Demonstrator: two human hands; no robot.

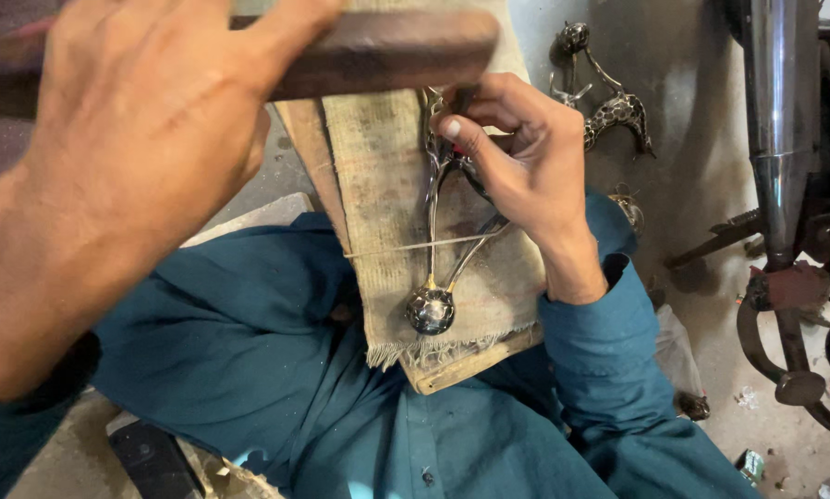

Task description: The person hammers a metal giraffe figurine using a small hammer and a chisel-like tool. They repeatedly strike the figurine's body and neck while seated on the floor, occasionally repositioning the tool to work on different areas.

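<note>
My left hand [147,139] is raised close to the camera and grips a dark brown wooden block [387,51] above the board. A wooden board [461,365] wrapped in burlap [378,185] leans on my lap. On it lies a shiny metal piece [431,310] with two thin arms that meet at a ball. A thin string [387,249] crosses the arms. My right hand [517,162] pinches a small dark tool against the upper part of the metal piece; its tip is hidden by my fingers.
Two similar dark metal ornaments [609,111] lie on the grey floor beyond the board. A chrome pipe [771,120] and dark machine parts [785,314] stand at the right. Small scraps [750,462] lie on the floor at the lower right.
</note>
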